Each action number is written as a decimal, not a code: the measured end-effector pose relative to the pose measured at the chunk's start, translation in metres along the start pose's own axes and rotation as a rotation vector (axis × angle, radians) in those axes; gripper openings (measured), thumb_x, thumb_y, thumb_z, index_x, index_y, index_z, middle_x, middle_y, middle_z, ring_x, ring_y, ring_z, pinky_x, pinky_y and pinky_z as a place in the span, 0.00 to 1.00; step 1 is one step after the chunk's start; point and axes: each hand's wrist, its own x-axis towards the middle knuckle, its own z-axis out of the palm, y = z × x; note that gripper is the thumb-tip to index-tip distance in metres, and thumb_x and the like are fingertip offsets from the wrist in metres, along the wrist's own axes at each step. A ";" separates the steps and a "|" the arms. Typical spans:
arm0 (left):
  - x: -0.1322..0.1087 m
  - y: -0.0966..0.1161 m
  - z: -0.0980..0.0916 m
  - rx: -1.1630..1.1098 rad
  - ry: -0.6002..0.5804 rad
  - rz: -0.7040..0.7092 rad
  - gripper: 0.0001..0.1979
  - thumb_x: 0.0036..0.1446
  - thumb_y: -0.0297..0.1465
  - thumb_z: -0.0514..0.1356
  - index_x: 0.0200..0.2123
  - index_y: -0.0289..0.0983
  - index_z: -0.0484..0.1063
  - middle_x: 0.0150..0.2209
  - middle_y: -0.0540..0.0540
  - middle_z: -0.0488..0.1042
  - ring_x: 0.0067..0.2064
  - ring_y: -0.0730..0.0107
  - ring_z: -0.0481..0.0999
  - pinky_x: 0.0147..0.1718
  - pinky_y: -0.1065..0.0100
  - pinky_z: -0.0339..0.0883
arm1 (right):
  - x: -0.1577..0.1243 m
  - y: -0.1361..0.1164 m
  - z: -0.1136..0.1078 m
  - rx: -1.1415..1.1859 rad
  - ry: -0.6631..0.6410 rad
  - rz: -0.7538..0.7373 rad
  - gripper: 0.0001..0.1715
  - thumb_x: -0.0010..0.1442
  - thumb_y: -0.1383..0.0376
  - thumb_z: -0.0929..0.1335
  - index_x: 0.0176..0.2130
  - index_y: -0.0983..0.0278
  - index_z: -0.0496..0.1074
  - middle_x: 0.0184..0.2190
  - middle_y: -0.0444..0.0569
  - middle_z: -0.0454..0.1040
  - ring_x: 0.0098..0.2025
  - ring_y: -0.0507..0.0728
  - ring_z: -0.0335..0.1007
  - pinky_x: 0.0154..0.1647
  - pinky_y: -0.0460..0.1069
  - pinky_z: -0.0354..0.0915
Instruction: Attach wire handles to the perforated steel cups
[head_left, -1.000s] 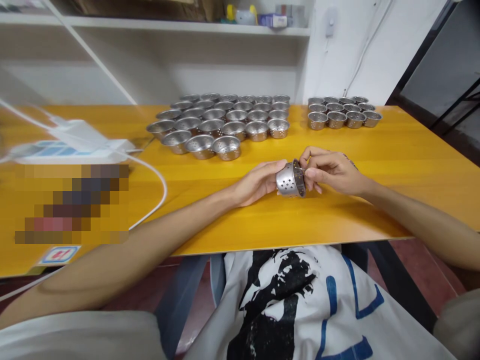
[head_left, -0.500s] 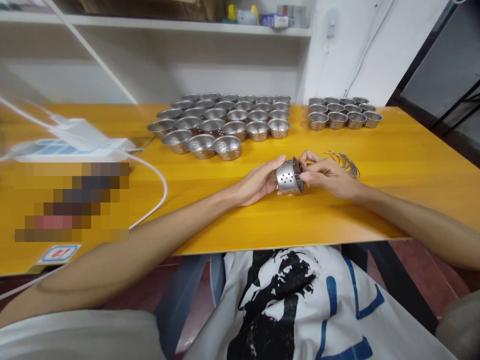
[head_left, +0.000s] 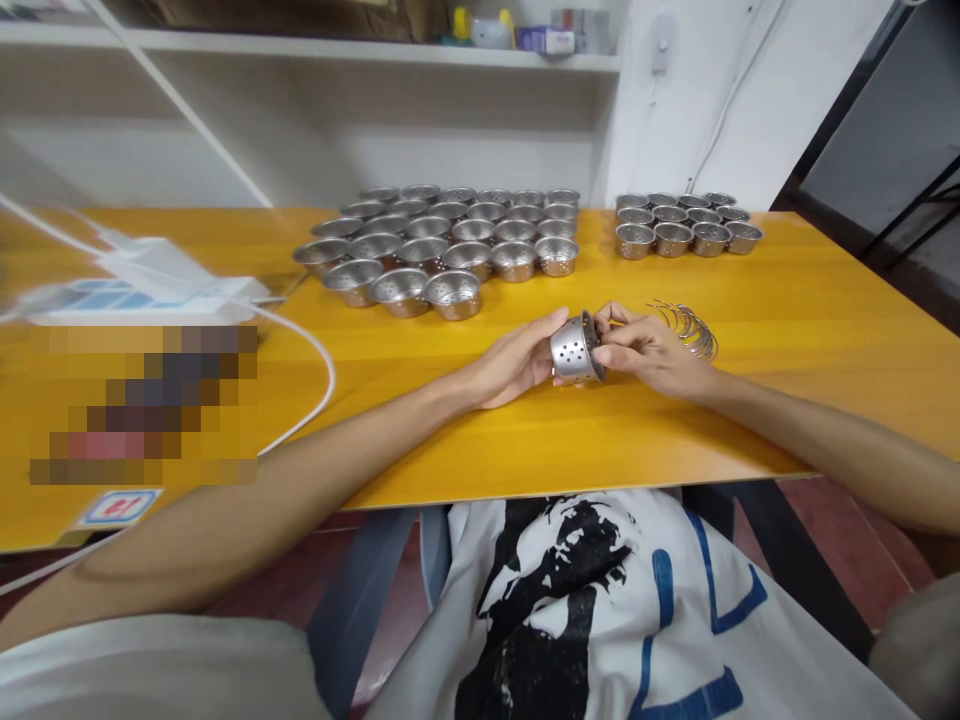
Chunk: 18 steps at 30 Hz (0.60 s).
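Note:
A perforated metal strainer cup lies tipped on its side in my left hand, its mouth turned to the right. My left fingers wrap round its base and underside. At the open rim, my right hand has thumb and fingers pinched together, with the tips at the cup's mouth. Whatever those fingertips grip is too small or hidden to make out. Just behind the right hand, a cluster of thin curved metal wire rings rests on the yellow table.
Rows of similar strainer cups stand at the back middle, and a smaller group at the back right. On the left are a white power strip, a white cable and a blurred-out patch. A shelf runs behind.
My right fingertips have moved slightly further into the cup's mouth. A thin glint between them earlier no longer shows. My left hand keeps its hold on the cup.

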 end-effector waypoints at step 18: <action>0.001 -0.002 0.001 0.015 0.012 0.014 0.28 0.65 0.58 0.70 0.45 0.37 0.82 0.42 0.41 0.82 0.36 0.67 0.76 0.30 0.68 0.69 | 0.000 -0.004 -0.002 -0.005 -0.033 -0.016 0.39 0.72 0.35 0.71 0.25 0.61 0.74 0.34 0.47 0.60 0.44 0.60 0.58 0.51 0.56 0.58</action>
